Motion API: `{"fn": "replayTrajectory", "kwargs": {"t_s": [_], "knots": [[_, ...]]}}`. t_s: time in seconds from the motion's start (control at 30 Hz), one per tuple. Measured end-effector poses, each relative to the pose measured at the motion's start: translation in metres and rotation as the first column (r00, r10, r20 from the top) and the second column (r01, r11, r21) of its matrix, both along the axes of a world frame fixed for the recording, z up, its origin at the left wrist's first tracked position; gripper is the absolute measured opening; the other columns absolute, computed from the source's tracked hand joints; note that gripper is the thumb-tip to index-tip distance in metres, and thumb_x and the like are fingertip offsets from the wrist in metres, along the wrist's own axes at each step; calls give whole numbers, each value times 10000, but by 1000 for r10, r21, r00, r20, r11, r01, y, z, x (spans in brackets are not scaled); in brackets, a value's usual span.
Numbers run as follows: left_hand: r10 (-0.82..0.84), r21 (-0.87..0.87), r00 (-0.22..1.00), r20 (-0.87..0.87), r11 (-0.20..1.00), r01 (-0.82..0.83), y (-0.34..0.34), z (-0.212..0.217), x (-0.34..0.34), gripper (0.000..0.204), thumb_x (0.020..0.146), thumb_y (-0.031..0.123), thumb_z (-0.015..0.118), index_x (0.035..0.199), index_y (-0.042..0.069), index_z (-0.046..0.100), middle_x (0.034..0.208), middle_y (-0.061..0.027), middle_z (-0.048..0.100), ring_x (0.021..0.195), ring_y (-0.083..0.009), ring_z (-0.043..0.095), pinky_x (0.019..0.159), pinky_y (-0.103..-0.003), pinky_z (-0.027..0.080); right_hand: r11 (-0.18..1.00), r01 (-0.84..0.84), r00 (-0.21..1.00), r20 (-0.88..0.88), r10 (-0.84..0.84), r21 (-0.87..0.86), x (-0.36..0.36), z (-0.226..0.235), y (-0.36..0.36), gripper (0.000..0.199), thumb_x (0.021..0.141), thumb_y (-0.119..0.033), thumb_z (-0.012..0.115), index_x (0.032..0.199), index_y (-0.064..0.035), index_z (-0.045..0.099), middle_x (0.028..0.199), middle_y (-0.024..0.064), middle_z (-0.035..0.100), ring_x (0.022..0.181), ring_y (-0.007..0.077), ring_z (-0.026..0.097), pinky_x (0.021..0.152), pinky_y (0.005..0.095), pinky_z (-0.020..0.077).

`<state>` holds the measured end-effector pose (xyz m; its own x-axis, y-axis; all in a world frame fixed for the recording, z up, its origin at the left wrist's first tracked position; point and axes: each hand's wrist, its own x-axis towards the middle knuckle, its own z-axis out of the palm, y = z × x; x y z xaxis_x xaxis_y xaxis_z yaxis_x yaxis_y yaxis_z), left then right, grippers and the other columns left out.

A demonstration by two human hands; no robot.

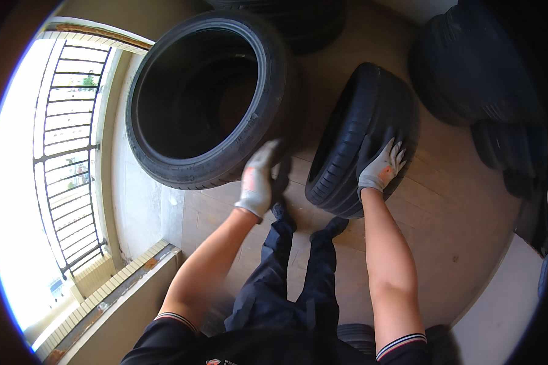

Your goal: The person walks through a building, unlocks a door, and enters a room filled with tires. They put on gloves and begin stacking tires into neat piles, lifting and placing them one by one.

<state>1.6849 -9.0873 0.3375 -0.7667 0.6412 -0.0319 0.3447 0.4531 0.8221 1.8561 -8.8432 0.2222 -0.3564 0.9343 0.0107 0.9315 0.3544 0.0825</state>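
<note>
A black tyre (380, 100) stands tilted on its tread in front of my feet, right of the middle. My right hand (383, 164), in a pale grey glove with a dark palm, lies against its tread with the fingers spread. On the left, a large black tyre (266, 103) faces up with its opening showing, and its dark inside looks like a stack. Beside its near right edge is my left hand (259, 176), gloved the same way, fingers stretched and slightly blurred. Whether it touches that tyre I cannot tell.
More tyres (463, 67) are stacked in shadow at the far right, and others (310, 30) stand at the back. A window with a black railing (70, 146) and a tiled sill (103, 298) runs along the left. Brown floor (444, 237) lies around my feet.
</note>
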Motion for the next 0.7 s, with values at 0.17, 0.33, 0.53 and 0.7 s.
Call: {"fn": "replayTrajectory", "kwargs": {"t_s": [0.17,0.33,0.53,0.7], "knots": [[147,-191,877,-458,947,-259,-26,10,-97,380,1041,149,603,1392,4,622,1349,-214,674,1263,-357,643,1124,-411,481,999,-51,990,-130,50,-5,-10,11,19,687,1028,-521,504,1591,-129,467,1642,154,444,1517,393,394,1279,544,247],[283,-440,958,-52,855,-276,-33,-24,-113,329,1026,154,561,1311,81,706,1248,-177,735,1176,-387,681,1034,-431,527,991,-128,979,-154,131,29,-6,5,56,624,1006,-453,535,1550,-148,534,1640,142,453,1505,410,406,1280,512,263],[210,-567,965,-159,780,-264,-35,-30,-111,372,1035,71,489,1334,75,709,1262,-175,737,1164,-352,703,1040,-388,539,970,-240,901,-364,235,32,-1,-12,130,509,1033,-317,522,1499,-125,592,1620,140,481,1498,412,420,1266,439,317],[287,-570,953,-98,769,-290,-32,-31,-111,365,1049,40,504,1354,70,704,1292,-155,736,1188,-340,701,1073,-370,530,922,-382,844,-382,376,63,-19,6,163,495,1032,-315,536,1486,-131,605,1583,154,521,1476,392,456,1258,441,332]]}}
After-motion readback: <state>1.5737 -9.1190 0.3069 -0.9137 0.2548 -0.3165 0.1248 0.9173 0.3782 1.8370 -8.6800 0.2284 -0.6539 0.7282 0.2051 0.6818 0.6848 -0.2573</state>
